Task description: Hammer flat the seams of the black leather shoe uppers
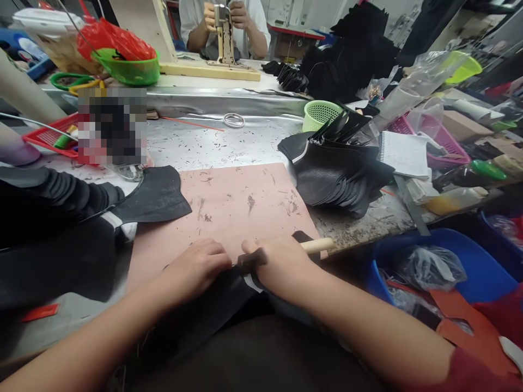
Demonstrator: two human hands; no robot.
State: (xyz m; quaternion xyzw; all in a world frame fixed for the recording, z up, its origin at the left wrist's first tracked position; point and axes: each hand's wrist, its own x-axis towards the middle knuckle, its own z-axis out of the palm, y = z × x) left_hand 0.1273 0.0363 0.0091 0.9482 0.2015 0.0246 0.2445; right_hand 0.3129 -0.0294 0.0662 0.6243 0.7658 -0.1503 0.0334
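My right hand (286,264) is wrapped round a hammer (318,245); its pale wooden handle sticks out to the right and its dark head shows by my thumb. Under the hammer head lies a black leather piece (216,307) with a white strip, hanging over the near edge of a pink board (245,190). My left hand (206,264) presses on the edge of that leather, fingers bent together, just left of the hammer head. The fingertips are partly hidden.
Stacked black pieces (57,190) stand on the left, with another black stack (339,169) on the right. Behind are a green basket (321,115) and a coil of wire (234,120). A blue bin (482,261) sits lower right. Across the bench, a person's hands (224,16) work at a machine.
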